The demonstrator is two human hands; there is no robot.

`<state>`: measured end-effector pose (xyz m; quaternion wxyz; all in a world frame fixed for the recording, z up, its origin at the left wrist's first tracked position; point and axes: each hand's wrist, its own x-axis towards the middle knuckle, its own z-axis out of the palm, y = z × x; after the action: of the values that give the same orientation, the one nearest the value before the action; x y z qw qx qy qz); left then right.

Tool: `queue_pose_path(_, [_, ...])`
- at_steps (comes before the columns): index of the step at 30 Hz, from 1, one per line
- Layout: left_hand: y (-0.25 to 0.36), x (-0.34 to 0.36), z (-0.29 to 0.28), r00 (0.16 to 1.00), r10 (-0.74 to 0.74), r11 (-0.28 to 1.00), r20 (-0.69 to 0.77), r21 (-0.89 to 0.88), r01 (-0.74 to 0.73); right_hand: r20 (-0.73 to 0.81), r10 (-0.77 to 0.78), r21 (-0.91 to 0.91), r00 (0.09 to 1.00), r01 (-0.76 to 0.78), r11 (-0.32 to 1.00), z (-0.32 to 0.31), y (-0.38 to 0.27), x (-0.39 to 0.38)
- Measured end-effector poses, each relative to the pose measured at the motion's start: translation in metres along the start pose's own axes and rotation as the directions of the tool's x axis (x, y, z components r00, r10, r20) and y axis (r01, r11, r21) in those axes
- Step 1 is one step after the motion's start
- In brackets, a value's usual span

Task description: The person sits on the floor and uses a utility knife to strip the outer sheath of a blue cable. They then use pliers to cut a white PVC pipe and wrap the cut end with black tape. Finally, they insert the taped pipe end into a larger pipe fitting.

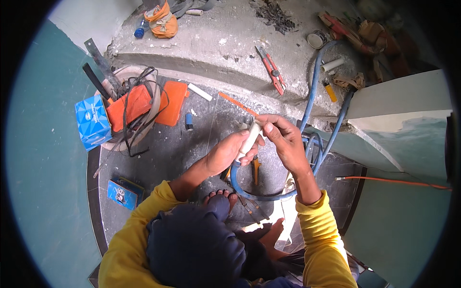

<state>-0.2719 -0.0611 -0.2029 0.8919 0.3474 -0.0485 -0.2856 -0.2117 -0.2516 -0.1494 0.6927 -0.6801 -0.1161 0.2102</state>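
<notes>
My left hand (pixel 229 152) is wrapped round a short white plastic pipe (pixel 250 139), which tilts up to the right. A blue hose (pixel 235 174) meets its lower end, just below my left fingers. At the pipe's upper end, my right hand (pixel 285 141) pinches with thumb and forefinger. A thin orange strip (pixel 237 104) runs up and left from those fingertips; whether they hold it, I cannot tell. Below the pipe, a tool with orange-yellow handles (pixel 256 171) lies on the dark tiled floor, partly hidden by my left hand.
Left stands a bucket (pixel 156 103) of tools and wires, beside a blue box (pixel 92 123) and orange case (pixel 171 102). A red cutting tool (pixel 272 72) rests on the concrete step (pixel 230 45). Blue hose coils (pixel 317 144) lie right; an orange cable (pixel 394 180) crosses the far right.
</notes>
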Motion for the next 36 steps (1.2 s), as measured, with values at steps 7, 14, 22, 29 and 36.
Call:
queue_pose_path(7, [-0.007,0.006,0.000,0.996,0.093,0.989,-0.015,-0.113,-0.094,-0.109,0.062,-0.006,0.992,-0.063,0.998,0.006,-0.008,0.007])
queue_pose_path(14, [-0.008,-0.004,0.002,0.989,0.004,0.979,-0.149,0.200,0.026,-0.201,0.043,-0.001,0.979,-0.044,0.999,-0.010,-0.002,0.009])
queue_pose_path(22, [-0.009,-0.004,0.008,0.982,-0.034,0.994,-0.188,0.099,0.053,-0.151,0.059,0.067,0.987,-0.049,0.997,-0.018,0.000,0.010])
queue_pose_path(29, [-0.015,-0.001,0.019,0.981,-0.030,0.916,-0.190,0.387,0.103,-0.259,0.266,0.610,0.929,-0.056,0.791,0.013,-0.020,0.016])
queue_pose_path(36, [-0.012,-0.006,0.019,0.991,0.002,0.968,-0.135,0.248,0.032,-0.197,0.230,0.634,0.953,-0.055,0.772,0.019,-0.029,0.018])
